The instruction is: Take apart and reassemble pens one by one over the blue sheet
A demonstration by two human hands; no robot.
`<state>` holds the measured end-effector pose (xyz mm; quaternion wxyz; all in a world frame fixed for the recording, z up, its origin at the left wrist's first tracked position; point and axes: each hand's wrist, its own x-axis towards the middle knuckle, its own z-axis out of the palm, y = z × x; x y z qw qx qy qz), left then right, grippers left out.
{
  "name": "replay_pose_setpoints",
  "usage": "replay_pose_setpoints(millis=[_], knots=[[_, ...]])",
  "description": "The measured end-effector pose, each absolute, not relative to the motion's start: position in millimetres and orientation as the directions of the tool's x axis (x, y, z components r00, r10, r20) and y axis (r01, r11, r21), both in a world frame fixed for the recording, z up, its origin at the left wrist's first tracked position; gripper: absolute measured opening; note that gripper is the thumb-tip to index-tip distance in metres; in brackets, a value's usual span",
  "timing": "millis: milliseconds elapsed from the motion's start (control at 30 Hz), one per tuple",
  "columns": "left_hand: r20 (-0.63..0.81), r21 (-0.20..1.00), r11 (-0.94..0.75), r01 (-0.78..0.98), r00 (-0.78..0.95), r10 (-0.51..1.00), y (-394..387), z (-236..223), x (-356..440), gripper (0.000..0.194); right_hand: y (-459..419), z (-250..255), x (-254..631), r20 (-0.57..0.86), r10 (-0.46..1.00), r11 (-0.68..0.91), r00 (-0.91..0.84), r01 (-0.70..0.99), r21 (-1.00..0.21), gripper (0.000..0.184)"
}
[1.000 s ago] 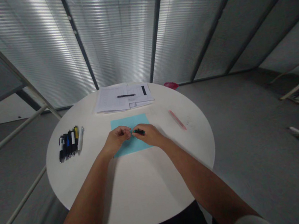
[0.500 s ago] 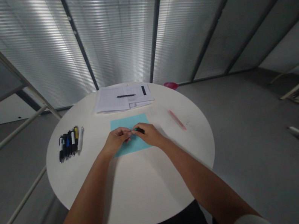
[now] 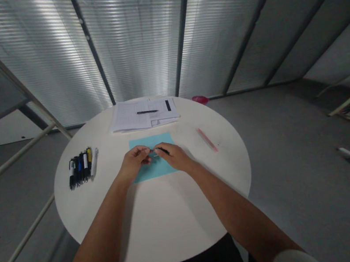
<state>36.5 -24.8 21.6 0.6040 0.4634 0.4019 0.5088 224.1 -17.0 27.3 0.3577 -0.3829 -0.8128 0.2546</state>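
Watching from my remote station, I have the right hand (image 3: 174,156) closed in a pinch on a black pen (image 3: 162,151), which is held level just above a pale blue sheet (image 3: 157,170) and between both hands. The left hand (image 3: 133,164) is curled closed with its fingertips (image 3: 147,152) at the pen's left end; whether it grips the pen too is too small for me to tell. The blue sheet lies flat on a round white table (image 3: 168,235), near its middle. Well left of the hands, a tight row of pens (image 3: 80,169) lies with a white pen (image 3: 94,161) at its right end. Toward the far edge are stacked printed papers (image 3: 127,116) with a dark pen (image 3: 147,111) on top, and to the right lies a slim pink stick (image 3: 207,139), too blurred for me to name
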Motion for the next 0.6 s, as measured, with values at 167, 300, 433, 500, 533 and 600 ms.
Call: replay_pose_setpoints(millis=[167,300,433,500,533,600], knots=[[-0.019,0.949,0.067,-0.308,0.155,0.988,-24.5,23.0,36.4,0.030,-15.8,23.9,223.4,0.381,0.782,0.591,-0.493,0.395,-0.703,0.030],[-0.016,0.960,0.062,-0.273,0.168,0.986,-23.9,20.5,36.3,0.029,-15.4,22.8,223.2,0.384,0.780,0.597,-0.494,0.402,-0.694,0.030],[-0.017,0.974,0.054,-0.221,0.165,0.986,-23.0,17.8,35.4,0.029,-14.4,22.1,223.4,0.393,0.776,0.607,-0.494,0.413,-0.679,0.028],[-0.021,0.976,0.053,-0.211,0.153,0.988,-22.5,16.7,35.1,0.029,-14.1,21.9,223.4,0.389,0.774,0.611,-0.500,0.426,-0.667,0.028],[-0.022,0.977,0.053,-0.207,0.153,0.988,-22.3,16.2,35.0,0.029,-14.2,21.9,223.4,0.386,0.773,0.612,-0.503,0.433,-0.662,0.028],[-0.024,0.979,0.058,-0.197,0.171,0.985,-22.1,15.4,35.0,0.029,-14.7,22.2,223.6,0.384,0.770,0.617,-0.510,0.438,-0.654,0.027]])
